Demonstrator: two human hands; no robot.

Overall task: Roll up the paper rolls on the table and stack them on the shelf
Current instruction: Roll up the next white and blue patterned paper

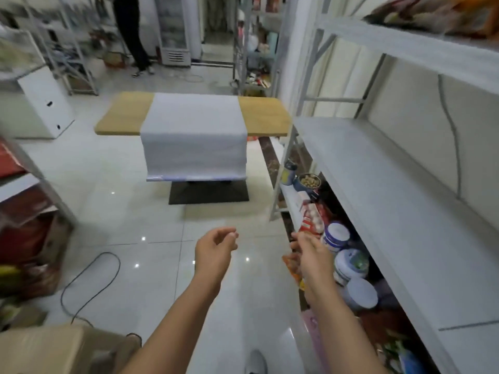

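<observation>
Cardboard box (54, 349) sits low at the left, with a black cable (120, 266) on the floor beside it. Next comes the left hand (216, 248), its fingers loosely curled and holding nothing. Beyond it, well apart, the white paper (194, 130) lies across the wooden tabletop (124, 114) and hangs over the near edge. The right hand (310, 249) is relaxed and empty, near the grey shelf (378, 184) at the right.

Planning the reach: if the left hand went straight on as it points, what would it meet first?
Probably the paper hanging off the table; only bare floor shows between it and the left hand, though depth is unclear.
</observation>
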